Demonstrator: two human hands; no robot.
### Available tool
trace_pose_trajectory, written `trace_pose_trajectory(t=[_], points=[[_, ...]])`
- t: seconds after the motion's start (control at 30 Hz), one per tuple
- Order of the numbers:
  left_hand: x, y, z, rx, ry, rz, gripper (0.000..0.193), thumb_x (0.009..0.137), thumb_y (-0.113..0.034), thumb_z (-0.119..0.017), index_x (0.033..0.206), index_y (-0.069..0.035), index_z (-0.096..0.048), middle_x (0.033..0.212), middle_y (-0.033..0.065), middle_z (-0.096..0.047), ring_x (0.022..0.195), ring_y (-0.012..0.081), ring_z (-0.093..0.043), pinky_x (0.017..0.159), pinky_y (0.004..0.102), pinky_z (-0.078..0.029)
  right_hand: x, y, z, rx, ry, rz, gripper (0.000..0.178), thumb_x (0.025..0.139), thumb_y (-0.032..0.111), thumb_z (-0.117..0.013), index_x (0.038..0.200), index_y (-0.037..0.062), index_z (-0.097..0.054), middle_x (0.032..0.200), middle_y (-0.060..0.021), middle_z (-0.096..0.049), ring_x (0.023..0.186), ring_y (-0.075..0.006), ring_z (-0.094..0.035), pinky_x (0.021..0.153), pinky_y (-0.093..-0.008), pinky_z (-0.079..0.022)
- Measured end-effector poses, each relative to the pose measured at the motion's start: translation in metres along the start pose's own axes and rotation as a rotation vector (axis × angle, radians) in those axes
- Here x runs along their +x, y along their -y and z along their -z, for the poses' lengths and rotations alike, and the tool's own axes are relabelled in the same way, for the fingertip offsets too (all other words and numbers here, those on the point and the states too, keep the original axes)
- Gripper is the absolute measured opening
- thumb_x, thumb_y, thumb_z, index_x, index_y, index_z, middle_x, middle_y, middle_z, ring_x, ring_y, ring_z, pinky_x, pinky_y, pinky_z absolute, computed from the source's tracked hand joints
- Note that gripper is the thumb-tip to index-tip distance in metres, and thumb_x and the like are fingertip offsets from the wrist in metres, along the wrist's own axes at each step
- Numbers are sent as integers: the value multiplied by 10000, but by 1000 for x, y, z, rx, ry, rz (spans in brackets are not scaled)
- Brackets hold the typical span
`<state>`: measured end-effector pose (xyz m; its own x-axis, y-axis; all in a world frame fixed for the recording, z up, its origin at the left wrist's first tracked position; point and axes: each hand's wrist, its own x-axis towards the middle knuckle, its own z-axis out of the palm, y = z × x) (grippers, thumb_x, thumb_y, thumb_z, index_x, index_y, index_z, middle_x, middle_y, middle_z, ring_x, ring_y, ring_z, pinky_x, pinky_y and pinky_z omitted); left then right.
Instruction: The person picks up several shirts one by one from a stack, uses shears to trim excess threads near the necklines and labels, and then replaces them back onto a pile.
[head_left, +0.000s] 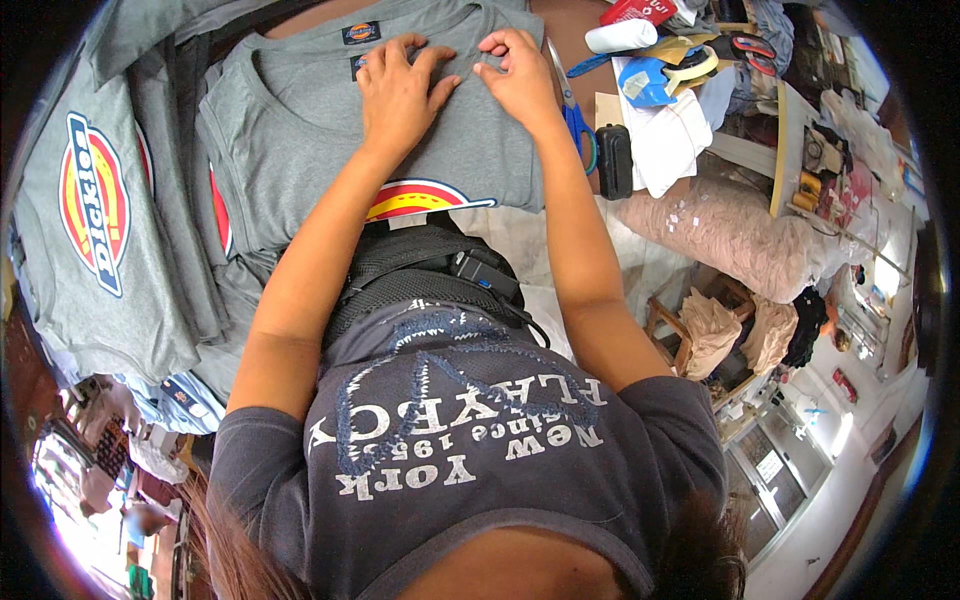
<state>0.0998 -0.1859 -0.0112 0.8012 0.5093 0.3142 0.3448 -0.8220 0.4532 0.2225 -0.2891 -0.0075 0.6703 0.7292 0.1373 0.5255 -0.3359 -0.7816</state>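
A grey T-shirt (450, 150) lies on the table in front of me, its wide neckline toward the left and a red and yellow print at its near edge. My left hand (400, 95) rests on it beside the neckline label, fingers spread and bent. To its right, my right hand (520, 85) touches the shirt near the right edge, with thumb and forefinger curved and a gap between them. Both hands look open, with no fabric visibly gripped. More grey shirts (160, 290) with a large printed emblem are heaped at the left.
Blue-handled scissors (577, 125) lie right of the shirt, beside a small black case (614, 162). Beyond them are a white cylinder (620, 37), a tape roll (692, 68) and white paper (672, 145). A large pinkish wrapped bundle (720, 225) sits farther right.
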Motion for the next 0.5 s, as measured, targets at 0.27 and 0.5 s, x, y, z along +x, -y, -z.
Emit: trace_pose_trajectory(t=[0.27,0.5], points=[[0,0,1,-9,-2,-5,312,699,-328,-637,991,-234,-584,1067,33,-470,995,263,-404,793,399,-340,0,2,2,-5,21,16,207,658,32,-624,846,55,-541,855,-83,-500,737,-199,-518,636,-291,-435],[7,-14,3,-61,139,82,275,693,-285,-640,942,-170,-619,917,60,-531,868,249,-470,725,385,-382,-8,7,2,226,-144,-63,106,691,37,-614,790,23,-578,753,-61,-543,608,-131,-542,563,-241,-442]])
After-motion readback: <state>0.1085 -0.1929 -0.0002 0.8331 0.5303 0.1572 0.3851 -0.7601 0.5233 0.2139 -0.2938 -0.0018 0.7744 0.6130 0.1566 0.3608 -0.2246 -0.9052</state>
